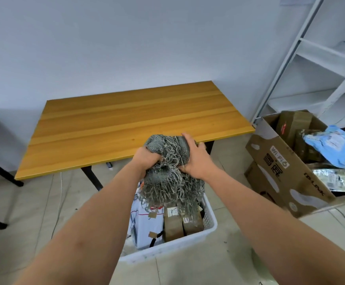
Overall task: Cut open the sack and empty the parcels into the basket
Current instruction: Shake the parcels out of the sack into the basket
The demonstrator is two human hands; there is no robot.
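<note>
The grey sack (168,161) is being held bunched above the white basket (208,225), left hand (147,158) clenched at 9 o'clock, right hand (196,159) grasping at 3 o'clock; parcels (173,223) are lying in the basket.

We are looking at a white basket (207,227) with a perforated wall. Above the basket, a grey-green sack (167,182) is hanging in frayed, stringy strands. Inside the basket, brown parcels (173,223) are lying beside a pale blue-grey parcel (145,223) bearing a red stripe. Behind the basket, the surface (126,120) is showing honey-yellow wood in lengthwise bands. Right of the basket, a brown cardboard box (280,171) is carrying white print, with a light blue bag (334,146) in it.
</note>
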